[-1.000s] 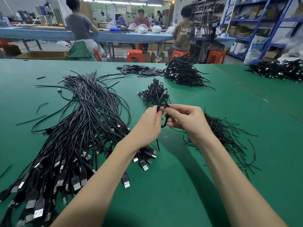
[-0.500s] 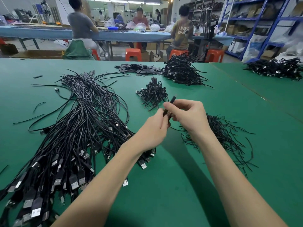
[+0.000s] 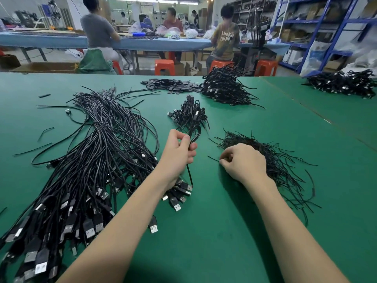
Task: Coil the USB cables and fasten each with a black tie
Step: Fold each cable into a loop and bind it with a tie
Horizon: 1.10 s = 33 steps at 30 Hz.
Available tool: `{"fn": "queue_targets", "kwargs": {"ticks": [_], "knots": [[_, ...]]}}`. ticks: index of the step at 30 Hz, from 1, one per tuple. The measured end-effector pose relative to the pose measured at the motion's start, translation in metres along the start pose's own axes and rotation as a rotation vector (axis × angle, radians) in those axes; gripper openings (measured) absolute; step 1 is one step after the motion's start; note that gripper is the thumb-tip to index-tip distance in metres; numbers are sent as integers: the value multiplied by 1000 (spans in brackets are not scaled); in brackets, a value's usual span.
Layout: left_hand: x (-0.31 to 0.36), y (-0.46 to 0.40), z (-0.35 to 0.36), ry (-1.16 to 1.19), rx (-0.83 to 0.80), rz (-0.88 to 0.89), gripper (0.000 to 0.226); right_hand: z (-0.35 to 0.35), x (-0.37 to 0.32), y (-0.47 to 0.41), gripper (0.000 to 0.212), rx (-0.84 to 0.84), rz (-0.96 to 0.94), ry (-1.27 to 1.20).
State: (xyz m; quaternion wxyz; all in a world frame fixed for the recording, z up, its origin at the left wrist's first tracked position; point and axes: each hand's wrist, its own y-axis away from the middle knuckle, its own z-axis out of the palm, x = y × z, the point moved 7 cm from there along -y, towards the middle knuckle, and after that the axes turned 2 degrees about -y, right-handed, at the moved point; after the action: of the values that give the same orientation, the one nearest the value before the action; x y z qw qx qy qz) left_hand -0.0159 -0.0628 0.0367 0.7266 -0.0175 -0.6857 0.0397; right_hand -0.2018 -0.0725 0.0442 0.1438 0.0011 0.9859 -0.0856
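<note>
My left hand [image 3: 179,152] grips a coiled black USB cable [image 3: 194,134]; its loop sticks up above my fingers and one end hangs below my palm. My right hand [image 3: 242,162] rests on the near-left edge of a heap of thin black ties [image 3: 275,160], thumb and forefinger pinching one tie [image 3: 213,158] at the heap's edge. A big fan of loose uncoiled USB cables [image 3: 91,160] lies on the left of the green table [image 3: 214,231]. A small pile of coiled, tied cables [image 3: 190,115] sits just beyond my left hand.
More cable heaps lie at the back [image 3: 224,88] and far right [image 3: 342,83], with flat black pieces [image 3: 169,86] beside the back one. Stray ties [image 3: 46,131] lie at the left. People sit at a blue table [image 3: 51,40] behind; blue shelving [image 3: 326,27] stands right.
My hands have parted. The left keeps the coiled cable and has lifted slightly; the right has moved right and down onto the heap of ties and pinches one.
</note>
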Motion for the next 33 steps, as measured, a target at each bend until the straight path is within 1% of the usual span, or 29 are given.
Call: {"fn": "queue_targets", "kwargs": {"ticks": [4, 8, 9, 10, 13, 14, 15, 17, 20, 22, 30, 33], "knots": [[1, 1, -1, 46, -6, -3, 15, 4, -2, -2, 12, 23, 19, 19], [3, 2, -3, 54, 5, -2, 15, 13, -6, 0, 24, -38, -10, 107], [3, 2, -4, 59, 11, -3, 15, 11, -9, 0, 24, -29, -35, 45], [3, 2, -4, 60, 16, -3, 15, 6, -12, 0, 21, -5, -62, -102], [3, 2, -5, 37, 25, -2, 14, -21, -23, -1, 14, 77, -121, -751], [3, 1, -4, 23, 25, 0, 15, -31, -30, 1, 13, 88, -170, -852], [3, 1, -3, 11, 22, 3, 15, -39, -39, 4, 12, 98, -233, -870], [4, 2, 0, -8, 4, 13, 16, -46, -57, 10, 9, 122, -337, -785], [6, 5, 7, -17, -31, 27, 15, -42, -69, 14, 6, 158, -386, -623], [8, 6, 9, -33, -45, 29, 14, -40, -70, 15, 5, 174, -387, -577], [15, 9, 9, -153, -42, 49, 14, -44, -70, 18, 9, 261, -339, -641], [17, 10, 11, -136, -58, 42, 14, -43, -69, 18, 11, 271, -317, -654]]}}
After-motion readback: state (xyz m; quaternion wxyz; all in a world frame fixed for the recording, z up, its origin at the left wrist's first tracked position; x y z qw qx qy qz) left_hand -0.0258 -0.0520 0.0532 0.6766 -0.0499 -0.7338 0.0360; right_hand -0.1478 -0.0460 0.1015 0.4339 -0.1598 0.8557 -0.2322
